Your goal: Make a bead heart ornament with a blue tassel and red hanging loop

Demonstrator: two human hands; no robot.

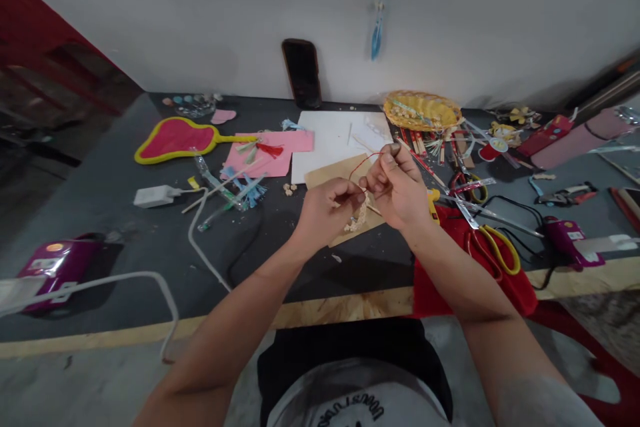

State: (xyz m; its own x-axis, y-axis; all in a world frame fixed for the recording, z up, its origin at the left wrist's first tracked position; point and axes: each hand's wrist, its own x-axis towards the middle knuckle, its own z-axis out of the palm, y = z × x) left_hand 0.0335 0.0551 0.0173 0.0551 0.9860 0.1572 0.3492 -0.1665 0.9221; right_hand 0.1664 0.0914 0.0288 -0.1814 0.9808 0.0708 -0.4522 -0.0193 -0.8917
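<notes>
Both hands meet over a sheet of brown paper [320, 177] near the middle of the table. My left hand [327, 210] is closed, its fingertips pinching a thin red cord [356, 167] beside a cream beaded strand [358, 219]. The strand hangs below the fingers, above or on the paper; I cannot tell if it touches. My right hand [399, 188] is closed too, thumb and forefinger pinching the red cord where it loops up and over between the hands. Part of the cord is hidden by the fingers.
A white sheet [320, 140], pink paper [300, 141] and yellow basket [425, 110] lie behind the hands. A phone [303, 73] leans on the wall. Yellow-handled scissors [503, 250] and red cloth [445, 267] sit right; a pink-yellow fan shape [175, 140] and white cable [193, 233] left.
</notes>
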